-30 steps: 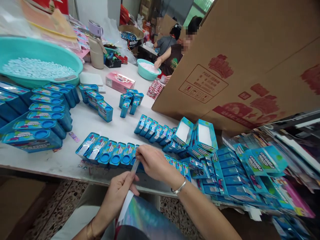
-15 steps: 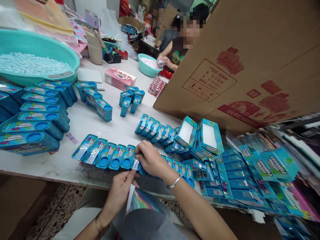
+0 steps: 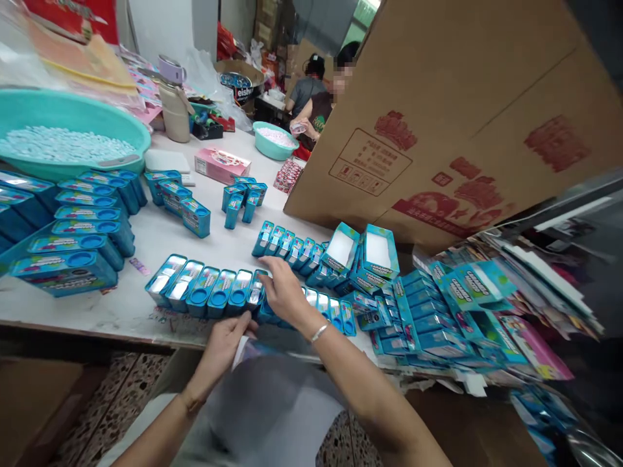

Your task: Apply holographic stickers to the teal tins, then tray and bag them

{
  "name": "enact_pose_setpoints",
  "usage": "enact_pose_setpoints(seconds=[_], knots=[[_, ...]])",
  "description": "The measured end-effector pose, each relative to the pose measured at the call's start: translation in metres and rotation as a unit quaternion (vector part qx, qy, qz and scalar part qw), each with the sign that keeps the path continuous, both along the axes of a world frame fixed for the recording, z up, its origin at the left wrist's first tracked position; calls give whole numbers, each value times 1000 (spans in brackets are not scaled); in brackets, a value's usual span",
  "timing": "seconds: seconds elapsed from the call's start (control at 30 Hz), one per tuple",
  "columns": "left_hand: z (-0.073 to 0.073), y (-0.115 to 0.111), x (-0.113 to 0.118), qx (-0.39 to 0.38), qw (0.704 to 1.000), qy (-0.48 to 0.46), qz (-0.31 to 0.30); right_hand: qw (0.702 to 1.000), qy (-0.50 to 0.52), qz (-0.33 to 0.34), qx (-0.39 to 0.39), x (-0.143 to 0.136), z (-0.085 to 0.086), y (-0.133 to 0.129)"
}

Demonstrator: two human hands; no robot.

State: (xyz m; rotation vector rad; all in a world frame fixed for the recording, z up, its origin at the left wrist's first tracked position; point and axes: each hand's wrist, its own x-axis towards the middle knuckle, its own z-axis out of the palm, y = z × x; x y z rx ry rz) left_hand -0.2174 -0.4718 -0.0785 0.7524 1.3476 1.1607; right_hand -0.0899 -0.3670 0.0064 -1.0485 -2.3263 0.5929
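A row of blue tins (image 3: 219,290) stands along the table's front edge, some with clear shiny stickers across their tops. My right hand (image 3: 282,288) is over the middle of the row, its fingers on the top of one tin. Just below, at the table edge, my left hand (image 3: 232,337) pinches the corner of a shiny sticker sheet (image 3: 243,352) that hangs over my lap. The tins beneath my right hand are partly hidden.
A teal basin (image 3: 73,165) of pale candies stands at the left, with stacked blue tins (image 3: 63,269) before it. A large carton (image 3: 438,97) leans at the right behind open blue boxes (image 3: 379,253). Two people sit at the back.
The view has shifted. My right fingers have moved up from the strip between my hands to the top of a tin, where a shiny sticker now lies. My left hand has drawn slightly away.
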Motion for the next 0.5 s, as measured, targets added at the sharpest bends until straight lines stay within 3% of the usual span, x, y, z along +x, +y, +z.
enact_pose_setpoints(seconds=[0.07,0.13,0.2,0.27,0.33,0.43,0.5], knots=[[13,-14,-7,8,1000,-9,-27,1000,18,7,-1,16,22,-28],[25,-30,-15,3,996,-44,-75,998,-14,37,-54,33,40,-64],[36,-42,-20,0,989,-85,-119,989,-74,67,-111,48,46,-102],[43,-51,-22,10,984,-97,-147,984,-100,62,-132,57,39,-131],[47,-55,-21,18,984,-76,-158,988,-106,36,-103,63,24,-148],[49,-56,-16,29,988,-23,-150,987,-158,33,3,69,4,-151],[51,-55,-11,47,990,6,-135,982,-180,47,41,72,-1,-145]])
